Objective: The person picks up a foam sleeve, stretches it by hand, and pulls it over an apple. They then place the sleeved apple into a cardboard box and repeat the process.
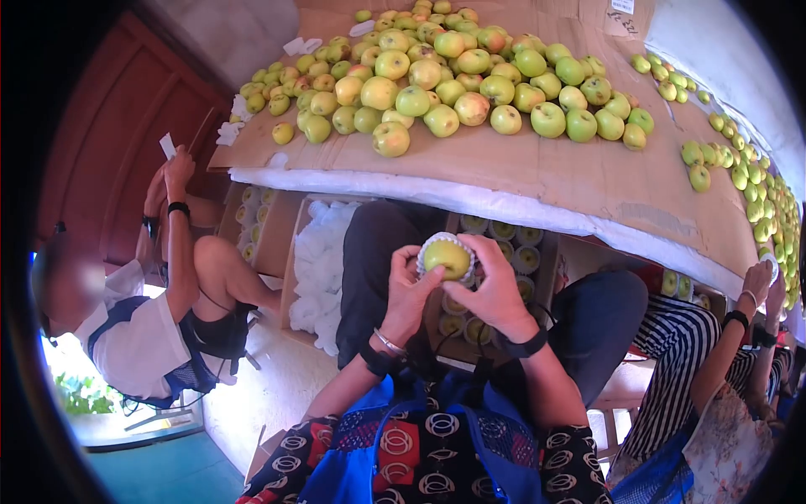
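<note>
A yellow-green apple (447, 259) sits inside a white foam net (422, 249) between my two hands, above my lap. My left hand (411, 290) is closed around its left side, with the thumb pressed on the front of the apple. From the right, my right hand (495, 290) grips the netted apple, its fingers behind the foam and its thumb below. Under my hands stands a cardboard box (453, 352) holding several netted apples (527, 259) in rows. A box of loose white foam nets (322, 265) is beside my left leg.
A cardboard-covered table (537, 172) ahead bears a large apple heap (420, 76), with more apples (760, 189) along its right side. One person (143, 311) sits at left holding something white; another person (722, 370) works at right. A box of apples (252, 223) stands far left.
</note>
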Motion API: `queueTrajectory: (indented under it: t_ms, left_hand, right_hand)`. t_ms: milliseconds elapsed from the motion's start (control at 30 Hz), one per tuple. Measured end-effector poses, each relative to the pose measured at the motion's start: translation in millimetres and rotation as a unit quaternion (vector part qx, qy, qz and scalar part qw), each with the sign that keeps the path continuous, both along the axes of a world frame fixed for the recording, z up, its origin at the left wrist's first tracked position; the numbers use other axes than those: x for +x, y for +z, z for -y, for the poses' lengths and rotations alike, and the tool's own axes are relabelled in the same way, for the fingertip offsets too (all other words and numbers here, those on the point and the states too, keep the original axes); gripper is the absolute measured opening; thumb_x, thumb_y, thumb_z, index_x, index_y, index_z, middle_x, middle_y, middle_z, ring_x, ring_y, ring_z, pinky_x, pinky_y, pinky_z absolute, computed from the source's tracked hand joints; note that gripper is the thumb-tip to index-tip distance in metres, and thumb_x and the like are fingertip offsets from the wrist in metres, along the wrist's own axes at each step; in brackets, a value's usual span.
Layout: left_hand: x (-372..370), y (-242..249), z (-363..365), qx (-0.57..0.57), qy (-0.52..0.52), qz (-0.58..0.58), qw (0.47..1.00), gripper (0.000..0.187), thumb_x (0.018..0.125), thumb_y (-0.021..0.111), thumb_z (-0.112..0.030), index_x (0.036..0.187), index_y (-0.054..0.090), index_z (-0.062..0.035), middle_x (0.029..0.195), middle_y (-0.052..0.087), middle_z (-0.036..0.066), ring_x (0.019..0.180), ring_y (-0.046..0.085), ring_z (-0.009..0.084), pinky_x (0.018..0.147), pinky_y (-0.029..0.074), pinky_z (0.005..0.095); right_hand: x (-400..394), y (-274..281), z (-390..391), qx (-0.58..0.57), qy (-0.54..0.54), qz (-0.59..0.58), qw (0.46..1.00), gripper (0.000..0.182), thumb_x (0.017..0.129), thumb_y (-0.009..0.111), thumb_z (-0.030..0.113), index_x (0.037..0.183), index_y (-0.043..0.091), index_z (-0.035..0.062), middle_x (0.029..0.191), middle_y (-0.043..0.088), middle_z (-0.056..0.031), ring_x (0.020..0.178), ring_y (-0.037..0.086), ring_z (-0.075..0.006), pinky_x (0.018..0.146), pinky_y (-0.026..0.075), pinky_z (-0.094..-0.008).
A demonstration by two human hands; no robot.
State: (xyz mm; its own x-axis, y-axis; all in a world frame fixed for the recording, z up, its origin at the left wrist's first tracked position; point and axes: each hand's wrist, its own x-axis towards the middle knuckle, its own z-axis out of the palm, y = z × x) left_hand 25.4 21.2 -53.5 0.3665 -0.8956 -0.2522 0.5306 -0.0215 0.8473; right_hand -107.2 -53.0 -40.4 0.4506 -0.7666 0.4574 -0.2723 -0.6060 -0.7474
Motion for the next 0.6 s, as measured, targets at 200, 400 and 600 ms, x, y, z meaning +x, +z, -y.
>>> queueTrajectory:
  t_ms: [200,400,600]
  left_hand:
    - [5,2,3,-0.083,-0.077,0.08,0.99,0.054,0.081,0.065,-0.009,0.127,0.037,-0.0042,0.119,0.049,0.007,0.108,0.05,0.0154,0.085,0.047,0.0293]
    - [1,8,0,-0.048,-0.09,0.003,0.995,0.051,0.082,0.064,-0.008,0.127,0.039,-0.0075,0.122,0.048,0.005,0.11,0.049,0.0146,0.084,0.048,0.0288]
    - [-2,-1,0,-0.047,-0.066,0.057,0.995,0.052,0.081,0.064,-0.003,0.126,0.039,-0.0053,0.119,0.05,0.006,0.105,0.051,0.0134,0.085,0.047,0.0256]
  right_hand:
    - [-3,-19,4,0.267,0.052,0.21,0.939,0.023,0.082,0.061,0.005,0.103,0.057,-0.0002,0.092,0.061,-0.0095,0.078,0.062,-0.0154,0.07,0.05,-0.0269]
    - [-6,-8,0,0.178,-0.002,0.124,0.976,0.011,0.085,0.06,0.006,0.092,0.059,-0.0021,0.084,0.06,-0.0058,0.074,0.058,-0.0098,0.066,0.048,-0.0226]
    - [-1,-7,2,0.164,-0.024,0.168,0.972,0.007,0.082,0.061,0.005,0.087,0.06,0.0006,0.08,0.06,-0.0103,0.067,0.059,-0.0181,0.062,0.047,-0.0272]
